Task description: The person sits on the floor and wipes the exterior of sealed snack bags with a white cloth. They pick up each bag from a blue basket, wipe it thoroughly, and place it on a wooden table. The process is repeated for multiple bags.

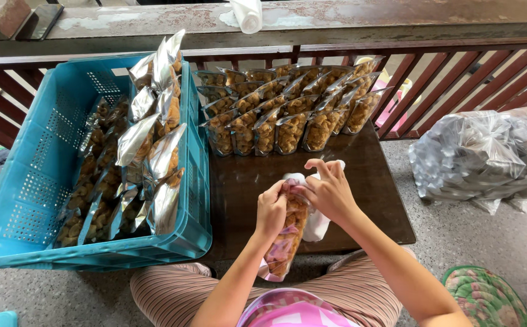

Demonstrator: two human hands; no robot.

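Dark wood forms the low table [360, 200], set against a reddish railing [457, 72]. Over its near edge, the left hand [271, 211] and the right hand [330, 192] both pinch the top of a clear snack bag [287, 239]; it hangs down from the grip toward the lap, long and narrow, filled with golden-brown fried pieces, with a pink tint at its lower end. Beyond the grip stand rows of filled pouches [287, 109]. Left of it sits a blue crate [45, 163] holding more pouches. Far right lies a heap of silvery bags [487, 151].
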